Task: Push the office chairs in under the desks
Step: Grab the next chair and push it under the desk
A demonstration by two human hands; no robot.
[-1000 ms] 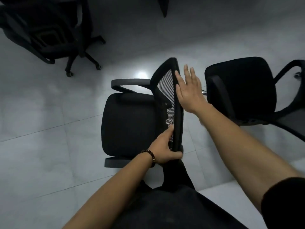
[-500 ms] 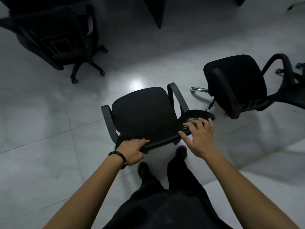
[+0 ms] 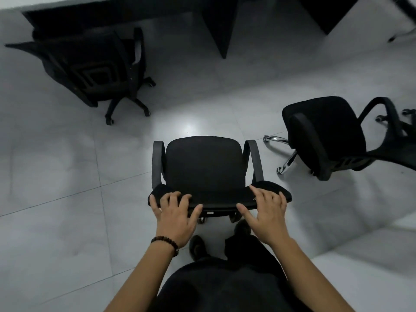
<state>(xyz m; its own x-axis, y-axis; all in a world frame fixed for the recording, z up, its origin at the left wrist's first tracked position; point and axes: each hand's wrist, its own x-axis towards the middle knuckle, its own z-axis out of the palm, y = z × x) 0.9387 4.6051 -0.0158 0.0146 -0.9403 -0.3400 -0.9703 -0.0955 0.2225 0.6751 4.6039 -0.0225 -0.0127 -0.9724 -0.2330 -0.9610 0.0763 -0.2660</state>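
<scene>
The middle chair [image 3: 206, 167] is standing at the centre of the view on the pale tiled floor [image 3: 56, 176], its seat pointing toward 12 o'clock and its backrest [image 3: 220, 195] lying nearest the person. It is sitting well apart from the desks [image 3: 219, 25], which are running along the top edge at 12 o'clock as dark panels.

The left hand [image 3: 174, 219] is gripping the backrest's top at its 9 o'clock end. The fingers are curling over the edge and the thumb is hooking beneath it. A beaded bracelet [image 3: 165, 243] is circling that wrist. The right hand [image 3: 267, 215] is resting on the 3 o'clock end. Its fingers are spreading wide over the top and the thumb is stretching along the rear edge, so it is pressing rather than wrapping round.

The left chair [image 3: 90, 66] is standing at 10 o'clock, close against a desk. Whether its seat is under the desk is too dark to tell. The right chair [image 3: 326, 134] is standing at 3 o'clock, turned sideways with its chrome base showing, out on open floor. It is near the middle chair but not touching it.

The person's shoes [image 3: 198, 246] are showing at 6 o'clock, just behind the backrest.
</scene>
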